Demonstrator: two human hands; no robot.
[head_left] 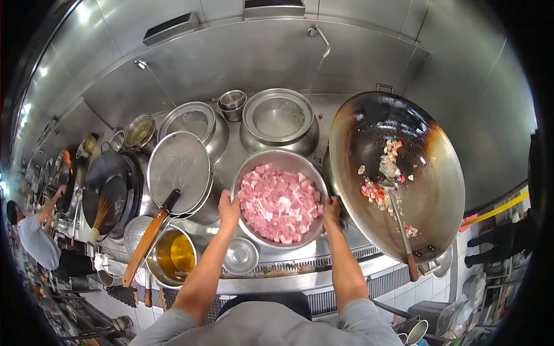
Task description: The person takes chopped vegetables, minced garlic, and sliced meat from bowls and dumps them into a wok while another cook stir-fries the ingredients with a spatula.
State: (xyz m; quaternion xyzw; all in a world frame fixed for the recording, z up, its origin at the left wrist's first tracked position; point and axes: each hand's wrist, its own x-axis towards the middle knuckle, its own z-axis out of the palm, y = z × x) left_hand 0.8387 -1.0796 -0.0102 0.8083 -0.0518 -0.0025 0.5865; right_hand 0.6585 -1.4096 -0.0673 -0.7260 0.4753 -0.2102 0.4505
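A wide steel bowl (238,216) full of raw diced pink meat (281,202) is between my hands. My left hand (229,209) grips its left rim, and my right hand (331,210) grips the right rim. Just beyond the bowl stands a steel pot of water (280,118), with water running into it from a wall tap (321,41). Close by on the right is a large wok (435,173) with chopped red and pale pieces (381,193) inside. A long-handled ladle (398,216) rests in the wok.
At left, a wire strainer (179,167) with a wooden handle lies over a pot. A pot of yellow oil (182,254), a small steel bowl (240,255) and a bamboo brush (101,216) are nearer. Another person (37,236) works at a flaming wok, far left.
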